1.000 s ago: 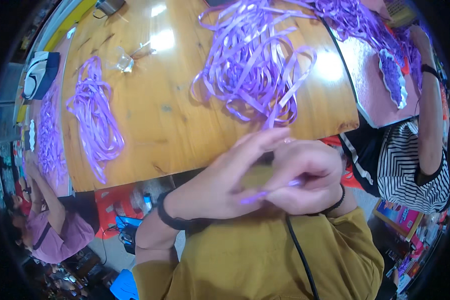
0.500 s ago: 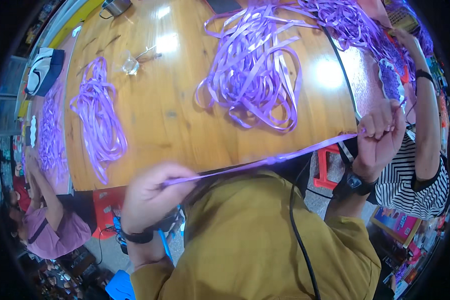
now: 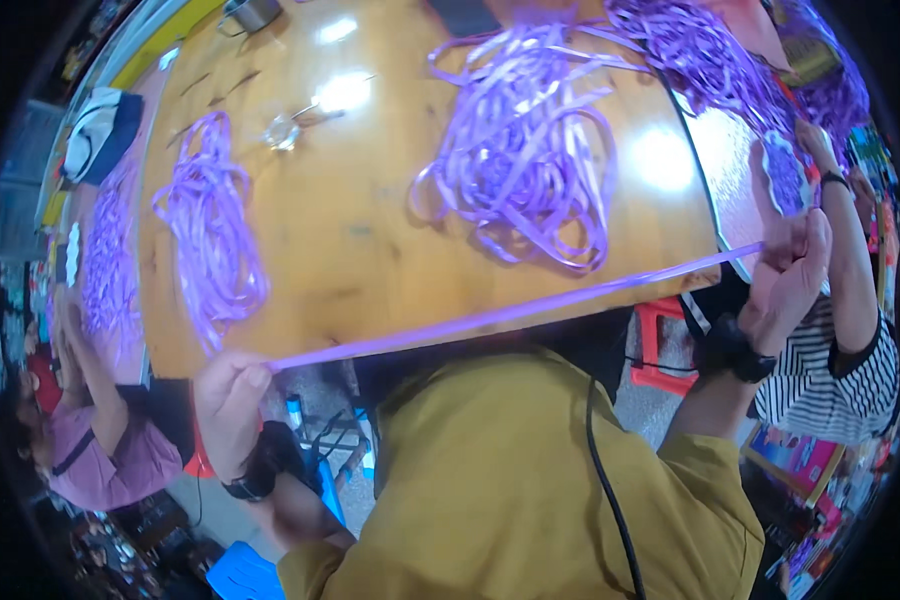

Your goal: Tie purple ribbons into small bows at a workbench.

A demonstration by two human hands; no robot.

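Left hand [image 3: 228, 402], blurred right hand [image 3: 792, 272] hold purple ribbon [image 3: 490, 318] taut, apparently pinched.

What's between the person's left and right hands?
A purple ribbon, held nearly straight from the left hand to the right hand, along the near edge of the wooden table. Head view shows it.

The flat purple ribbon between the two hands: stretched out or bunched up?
Stretched out: the flat purple ribbon runs nearly straight from left hand to right hand.
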